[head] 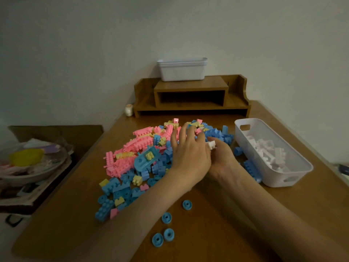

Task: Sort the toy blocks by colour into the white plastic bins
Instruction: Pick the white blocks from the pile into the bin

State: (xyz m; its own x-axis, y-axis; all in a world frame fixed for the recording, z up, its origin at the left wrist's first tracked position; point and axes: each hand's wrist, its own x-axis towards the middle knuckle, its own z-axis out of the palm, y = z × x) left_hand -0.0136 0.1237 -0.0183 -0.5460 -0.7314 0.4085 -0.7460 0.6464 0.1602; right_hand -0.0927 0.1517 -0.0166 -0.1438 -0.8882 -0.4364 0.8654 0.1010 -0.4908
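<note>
With the left hand's (188, 152) fingers spread on the pile (132, 148), the 1 white block (211, 144) pinched by the right hand (223, 158) just left of the white bin (279, 178) should be released low inside it.

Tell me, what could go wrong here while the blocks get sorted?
The left hand, spread over the mixed pile, may shove blocks off the table on its left side. The white block sticking out of the right hand might drop before reaching the white bin. A forearm could brush the loose blue wheels away.
</note>
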